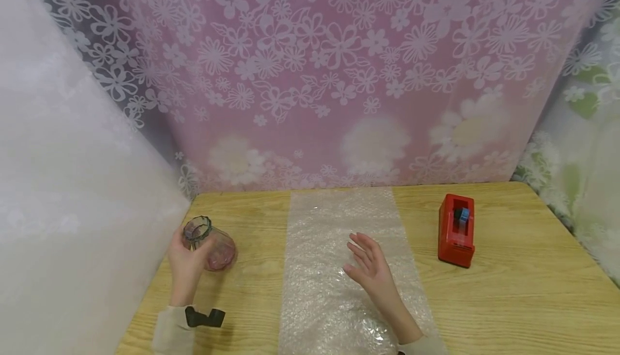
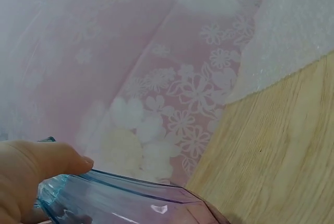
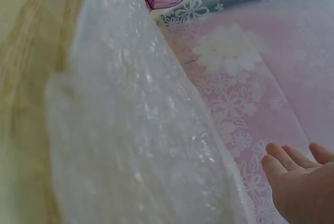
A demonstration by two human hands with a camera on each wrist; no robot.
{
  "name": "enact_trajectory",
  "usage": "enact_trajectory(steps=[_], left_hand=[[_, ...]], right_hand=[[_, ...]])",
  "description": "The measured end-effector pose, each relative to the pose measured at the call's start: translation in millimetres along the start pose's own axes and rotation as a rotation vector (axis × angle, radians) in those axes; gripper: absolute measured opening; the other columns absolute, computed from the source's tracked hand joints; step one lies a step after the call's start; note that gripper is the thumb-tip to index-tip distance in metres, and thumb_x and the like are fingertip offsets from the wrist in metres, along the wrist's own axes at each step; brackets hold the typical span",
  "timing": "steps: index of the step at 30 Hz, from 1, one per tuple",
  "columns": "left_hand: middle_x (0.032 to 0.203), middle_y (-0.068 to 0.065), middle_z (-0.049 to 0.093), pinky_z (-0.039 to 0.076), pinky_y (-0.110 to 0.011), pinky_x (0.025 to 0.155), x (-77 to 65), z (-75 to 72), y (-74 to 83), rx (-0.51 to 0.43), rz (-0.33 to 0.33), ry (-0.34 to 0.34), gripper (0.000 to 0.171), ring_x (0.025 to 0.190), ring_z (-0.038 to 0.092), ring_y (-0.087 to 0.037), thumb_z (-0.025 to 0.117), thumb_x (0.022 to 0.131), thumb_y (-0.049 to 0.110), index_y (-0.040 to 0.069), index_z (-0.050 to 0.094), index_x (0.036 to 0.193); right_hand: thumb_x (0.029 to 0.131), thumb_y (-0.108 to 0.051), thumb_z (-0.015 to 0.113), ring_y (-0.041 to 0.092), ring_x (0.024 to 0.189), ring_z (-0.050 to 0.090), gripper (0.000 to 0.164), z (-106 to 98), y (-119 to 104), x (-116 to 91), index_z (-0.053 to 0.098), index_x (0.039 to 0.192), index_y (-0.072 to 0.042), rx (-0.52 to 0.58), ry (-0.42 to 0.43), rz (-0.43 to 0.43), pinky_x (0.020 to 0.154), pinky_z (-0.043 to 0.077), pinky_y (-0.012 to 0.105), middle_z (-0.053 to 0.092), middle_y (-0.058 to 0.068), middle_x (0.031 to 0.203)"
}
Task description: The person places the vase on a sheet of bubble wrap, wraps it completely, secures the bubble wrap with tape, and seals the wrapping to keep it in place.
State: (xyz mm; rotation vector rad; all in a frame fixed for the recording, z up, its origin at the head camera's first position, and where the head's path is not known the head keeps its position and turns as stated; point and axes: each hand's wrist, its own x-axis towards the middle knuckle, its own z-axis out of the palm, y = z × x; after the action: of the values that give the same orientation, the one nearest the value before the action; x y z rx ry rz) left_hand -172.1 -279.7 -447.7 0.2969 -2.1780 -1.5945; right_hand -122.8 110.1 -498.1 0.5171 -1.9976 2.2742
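Observation:
A glass vase [image 1: 222,251], clear bluish at the scalloped rim and pink toward its base, is tilted at the left of the table in the head view. My left hand [image 1: 187,261] grips it near the neck, thumb on the near side. In the left wrist view the thumb lies along the ribbed glass of the vase [image 2: 135,198]. My right hand [image 1: 372,269] is held over a sheet of bubble wrap [image 1: 329,236], fingers spread and loosely bent, holding nothing. The right wrist view shows its fingers apart above the bubble wrap [image 3: 135,130].
A red tape dispenser [image 1: 456,231] with a small blue-cored roll stands on the right of the wooden table [image 1: 523,269]. Flowered pink curtain [image 1: 339,75] hangs behind the table's back edge, and a whitish sheet [image 1: 72,183] borders the left side.

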Motion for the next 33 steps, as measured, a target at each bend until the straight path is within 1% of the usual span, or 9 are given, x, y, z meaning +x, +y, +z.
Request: enact_trajectory(steps=[3, 5, 8, 11, 14, 18, 21, 25, 33], left_hand=[[0.120, -0.017, 0.063, 0.045, -0.017, 0.091, 1.3, 1.6, -2.9, -0.034, 0.017, 0.025, 0.049, 0.115, 0.059, -0.021, 0.078, 0.081, -0.001, -0.005, 0.058, 0.125], [0.112, -0.010, 0.068, 0.047, -0.014, 0.083, 1.6, 1.7, -4.1, -0.054, 0.008, 0.035, 0.044, 0.104, 0.063, -0.013, 0.080, 0.080, 0.002, -0.003, 0.063, 0.121], [0.107, -0.002, 0.070, 0.048, -0.014, 0.080, 1.4, 0.8, -3.1, -0.060, -0.036, 0.037, 0.043, 0.096, 0.064, -0.006, 0.083, 0.080, 0.009, 0.002, 0.067, 0.119], [0.109, -0.004, 0.070, 0.049, -0.014, 0.080, 1.5, 0.8, -1.1, -0.083, -0.069, 0.028, 0.045, 0.096, 0.064, -0.005, 0.084, 0.079, 0.010, 0.001, 0.067, 0.119], [0.112, -0.007, 0.070, 0.049, -0.014, 0.081, 0.7, 1.2, 2.1, -0.087, -0.086, 0.017, 0.046, 0.097, 0.064, -0.005, 0.085, 0.079, 0.010, 0.000, 0.066, 0.120], [0.106, -0.001, 0.071, 0.050, -0.014, 0.079, -0.8, 0.7, 9.6, -0.075, -0.083, 0.013, 0.046, 0.096, 0.064, -0.006, 0.086, 0.078, 0.014, 0.002, 0.067, 0.118], [0.099, 0.006, 0.071, 0.050, -0.015, 0.075, -1.4, 0.2, 18.6, -0.042, -0.067, 0.008, 0.046, 0.093, 0.064, -0.007, 0.087, 0.077, 0.021, 0.003, 0.069, 0.116], [0.095, 0.007, 0.071, 0.051, -0.016, 0.072, -4.5, 0.1, 32.7, 0.001, -0.052, -0.007, 0.045, 0.089, 0.065, -0.008, 0.087, 0.077, 0.025, 0.006, 0.070, 0.114], [0.111, 0.001, 0.071, 0.051, -0.018, 0.080, -17.2, 2.7, 63.7, -0.009, -0.092, -0.074, 0.054, 0.098, 0.065, -0.009, 0.088, 0.075, 0.026, 0.009, 0.068, 0.123]], right_hand=[[0.091, 0.005, 0.063, 0.041, 0.142, 0.030, 0.072, -1.2, 6.6, 1.6, 0.022, 0.150, 0.002, 0.022, -0.021, -0.025, 0.112, 0.029, 0.023, 0.025, 0.025, 0.155], [0.090, 0.007, 0.064, 0.043, 0.142, 0.027, 0.074, -2.3, 10.8, 1.8, 0.022, 0.150, 0.002, 0.047, -0.047, -0.033, 0.112, 0.028, 0.024, 0.023, 0.025, 0.156], [0.088, 0.008, 0.065, 0.046, 0.142, 0.023, 0.077, -3.8, 17.4, 0.9, 0.020, 0.151, 0.004, 0.073, -0.090, -0.030, 0.113, 0.027, 0.025, 0.020, 0.026, 0.156], [0.088, 0.005, 0.068, 0.046, 0.143, 0.022, 0.079, -5.0, 23.9, -1.0, 0.020, 0.152, 0.002, 0.083, -0.100, 0.004, 0.113, 0.026, 0.026, 0.020, 0.026, 0.157], [0.088, 0.004, 0.069, 0.046, 0.143, 0.022, 0.081, -6.3, 29.6, -2.1, 0.020, 0.152, 0.002, 0.100, -0.088, 0.044, 0.112, 0.028, 0.029, 0.019, 0.027, 0.158], [0.088, 0.004, 0.068, 0.046, 0.142, 0.024, 0.080, -8.5, 36.2, -0.9, 0.020, 0.152, 0.002, 0.105, -0.072, 0.074, 0.111, 0.030, 0.028, 0.019, 0.027, 0.157], [0.088, 0.003, 0.069, 0.046, 0.142, 0.026, 0.080, -9.8, 39.4, 0.8, 0.021, 0.152, 0.002, 0.091, -0.070, 0.080, 0.111, 0.030, 0.025, 0.021, 0.026, 0.157], [0.087, 0.002, 0.070, 0.045, 0.142, 0.026, 0.080, -9.6, 39.6, 1.0, 0.022, 0.152, 0.001, 0.080, -0.072, 0.094, 0.111, 0.030, 0.025, 0.022, 0.026, 0.157], [0.086, 0.002, 0.072, 0.043, 0.142, 0.027, 0.081, -9.2, 38.4, -1.8, 0.024, 0.151, 0.001, 0.068, -0.053, 0.114, 0.110, 0.031, 0.023, 0.024, 0.024, 0.156]])
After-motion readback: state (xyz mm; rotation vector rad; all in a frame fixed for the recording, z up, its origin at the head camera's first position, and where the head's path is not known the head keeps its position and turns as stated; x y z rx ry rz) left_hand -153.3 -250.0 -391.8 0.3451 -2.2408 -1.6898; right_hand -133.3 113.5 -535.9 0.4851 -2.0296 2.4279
